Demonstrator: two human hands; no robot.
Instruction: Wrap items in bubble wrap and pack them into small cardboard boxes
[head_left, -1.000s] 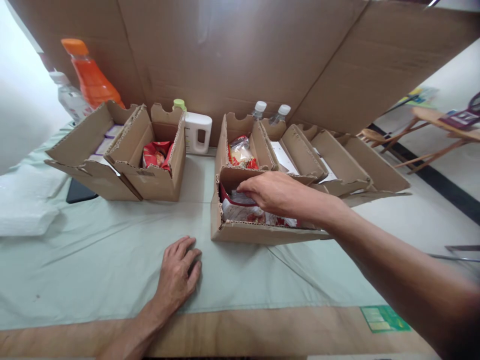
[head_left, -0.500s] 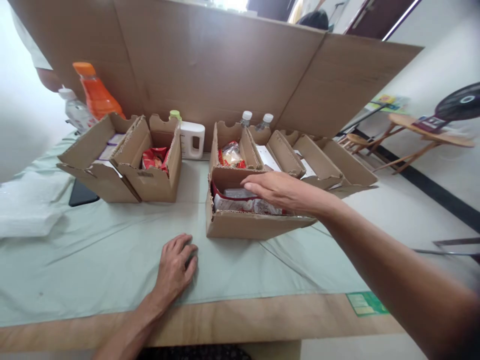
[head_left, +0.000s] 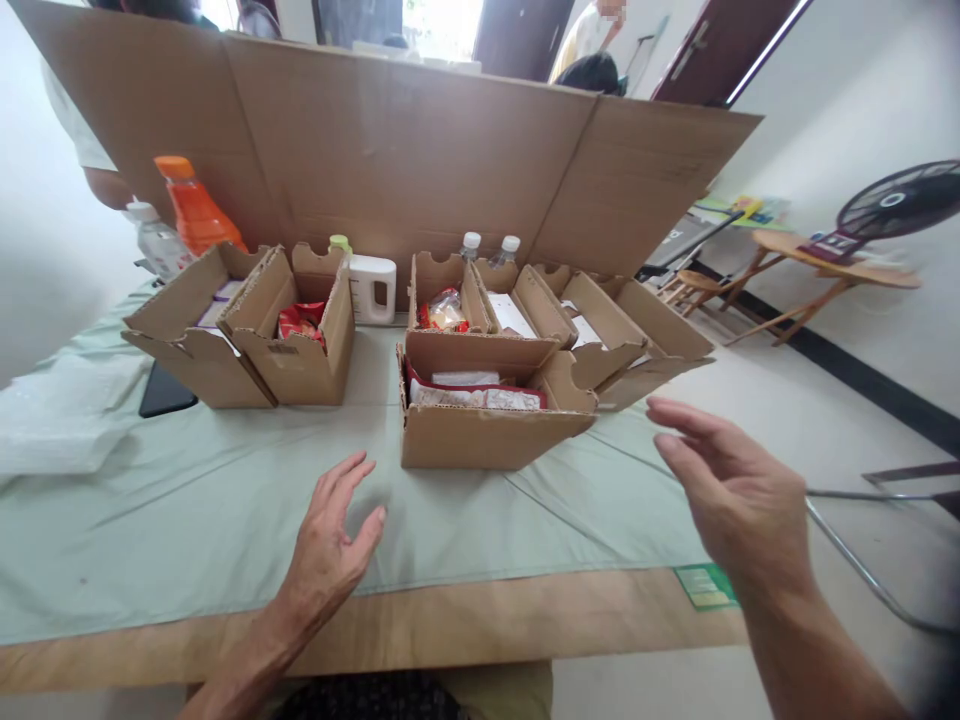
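In front of me on the pale green cloth (head_left: 225,520) stands a cardboard box (head_left: 472,440), set crosswise, with red-and-white packets (head_left: 480,398) inside. My left hand (head_left: 330,540) hovers low left of that box, fingers spread, holding nothing. To the box's right, my right hand (head_left: 735,490) is raised near the table edge, thumb and fingers apart and nothing between them. Neither hand touches the box. Right behind it is another cardboard box (head_left: 431,275) holding a clear-and-red food packet (head_left: 445,310).
More cardboard boxes (head_left: 315,370) stand at left and right, one with a red packet (head_left: 302,322). A white jug (head_left: 373,290), an orange bottle (head_left: 196,210) and a tall cardboard screen (head_left: 420,150) are behind. Clear plastic wrap (head_left: 60,420) and a black phone (head_left: 166,390) lie left.
My right hand has moved off the crosswise box, out to its right. The left hand has lifted slightly from the cloth and its fingers have spread. The view has shifted a little.
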